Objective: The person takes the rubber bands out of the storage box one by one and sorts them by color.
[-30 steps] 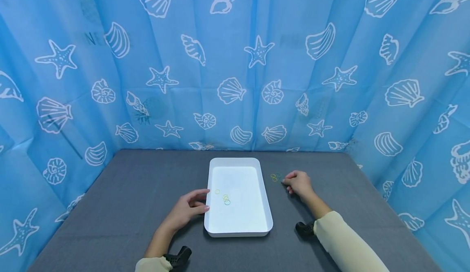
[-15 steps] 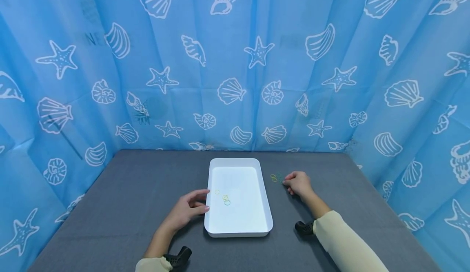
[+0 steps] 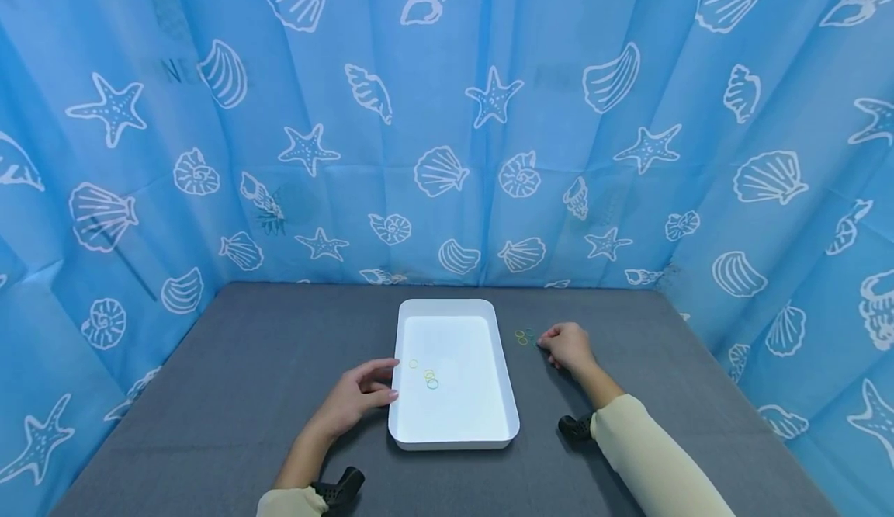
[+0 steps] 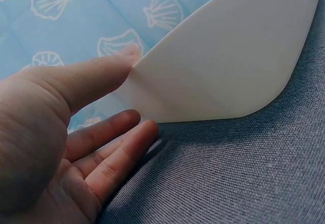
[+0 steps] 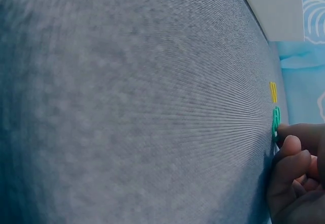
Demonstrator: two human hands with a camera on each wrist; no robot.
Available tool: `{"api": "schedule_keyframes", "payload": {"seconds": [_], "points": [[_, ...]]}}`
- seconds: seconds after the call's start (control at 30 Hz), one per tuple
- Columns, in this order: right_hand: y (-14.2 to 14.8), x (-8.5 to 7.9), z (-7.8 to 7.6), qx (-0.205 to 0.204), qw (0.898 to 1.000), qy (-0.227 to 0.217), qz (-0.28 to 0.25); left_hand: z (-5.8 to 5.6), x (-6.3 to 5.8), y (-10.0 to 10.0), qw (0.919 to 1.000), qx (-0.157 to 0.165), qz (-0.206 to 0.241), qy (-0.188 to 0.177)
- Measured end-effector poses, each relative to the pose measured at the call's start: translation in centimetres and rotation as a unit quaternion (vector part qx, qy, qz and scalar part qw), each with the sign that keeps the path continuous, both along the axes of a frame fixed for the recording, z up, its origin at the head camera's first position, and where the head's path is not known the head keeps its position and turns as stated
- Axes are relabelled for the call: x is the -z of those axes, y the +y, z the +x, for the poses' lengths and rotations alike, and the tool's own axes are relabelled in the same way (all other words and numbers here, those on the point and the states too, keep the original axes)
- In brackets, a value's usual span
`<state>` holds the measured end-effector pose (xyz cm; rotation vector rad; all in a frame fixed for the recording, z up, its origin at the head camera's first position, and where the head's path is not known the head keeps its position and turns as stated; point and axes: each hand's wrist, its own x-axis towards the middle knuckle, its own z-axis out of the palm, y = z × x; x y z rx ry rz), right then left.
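Note:
A white tray (image 3: 457,424) lies on the grey cloth, with several thin yellow and green rubber bands (image 3: 429,376) inside near its left side. My left hand (image 3: 349,400) rests against the tray's left wall, thumb and fingers spread apart and touching it, as the left wrist view shows. Right of the tray, my right hand (image 3: 569,346) has its fingertips together at a green rubber band (image 5: 276,122), pinching it down at the cloth. Yellow rubber bands (image 3: 521,337) lie just left of these fingertips, with another green loop (image 3: 530,332) beside them.
A grey cloth (image 3: 279,346) covers the table. Behind and at both sides hangs a blue curtain (image 3: 391,168) with white shell and starfish prints. Black wrist mounts (image 3: 340,489) sit at both sleeve cuffs.
My right hand stays by the loose rubber bands, with only slight shifts of the fingertips and wrist. The left hand and the tray have not moved.

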<state>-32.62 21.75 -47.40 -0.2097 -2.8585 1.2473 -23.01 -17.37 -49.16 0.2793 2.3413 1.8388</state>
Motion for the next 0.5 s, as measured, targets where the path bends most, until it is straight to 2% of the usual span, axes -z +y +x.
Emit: {"api": "schedule_keyframes", "payload": {"seconds": [0.1, 0.33, 0.5], "points": [[-0.1, -0.1, -0.1, 0.000, 1.000, -0.003, 0.009, 0.3, -0.6, 0.1, 1.0000, -0.002, -0.002, 0.000], [0.0, -0.2, 0.0, -0.008, 1.000, -0.005, 0.018, 1.7, -3.0, 0.4, 1.0000, 0.007, 0.000, 0.004], [0.2, -0.3, 0.3, -0.015, 1.000, -0.004, 0.006, 1.9, -3.2, 0.4, 0.9999, 0.006, 0.003, 0.008]]}}
